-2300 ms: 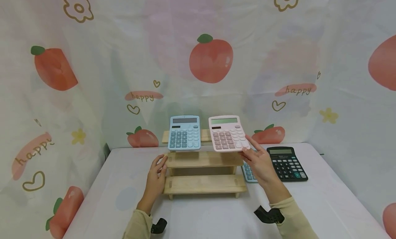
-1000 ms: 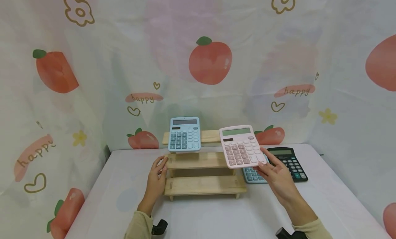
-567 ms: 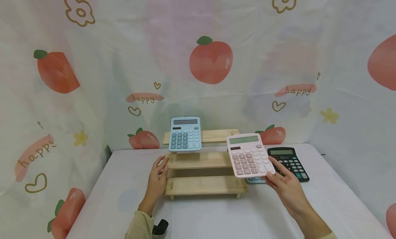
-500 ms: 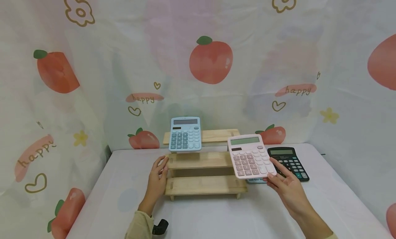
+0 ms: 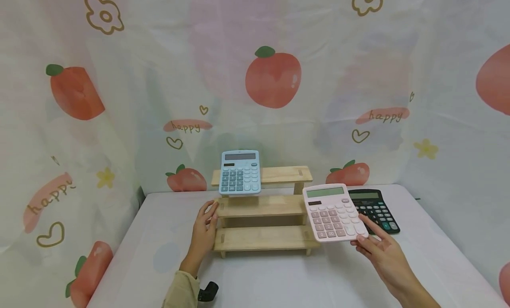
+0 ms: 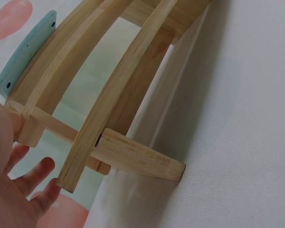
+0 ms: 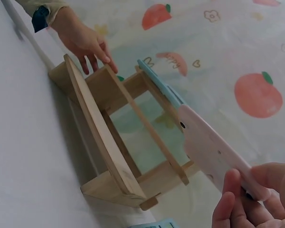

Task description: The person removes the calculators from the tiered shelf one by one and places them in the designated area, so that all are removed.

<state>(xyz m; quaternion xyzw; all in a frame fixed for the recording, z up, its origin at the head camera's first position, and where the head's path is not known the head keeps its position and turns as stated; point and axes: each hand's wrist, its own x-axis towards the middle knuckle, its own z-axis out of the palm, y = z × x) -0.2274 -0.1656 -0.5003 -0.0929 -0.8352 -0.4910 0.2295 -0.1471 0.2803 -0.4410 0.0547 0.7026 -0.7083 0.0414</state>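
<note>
A fruit-printed cloth backdrop (image 5: 318, 42) rises behind a white-covered table (image 5: 271, 281), on which stands a three-tier wooden stand (image 5: 263, 238). Clock directions follow the head view.

The right hand (image 5: 384, 255), at four o'clock from the stand, pinches a pink desk calculator (image 5: 330, 217) by its lower right corner, thumb and fingers closed on it. The left hand (image 5: 204, 232), at nine o'clock from the stand, has its fingers relaxed and spread, touching the left end of the middle tier.

The pink desk calculator is held up off the table, at ten o'clock from the right hand and three o'clock from the left, its keys and display facing the head camera. A black desk calculator (image 5: 380, 214) lies on the table at twelve o'clock from the right hand, partly covered by the pink one. A blue desk calculator (image 5: 240, 171) leans on the stand's top tier, at one o'clock from the left hand. At six o'clock in the right wrist view, a cut-off light-blue object (image 7: 159, 224) is probably another calculator.
</note>
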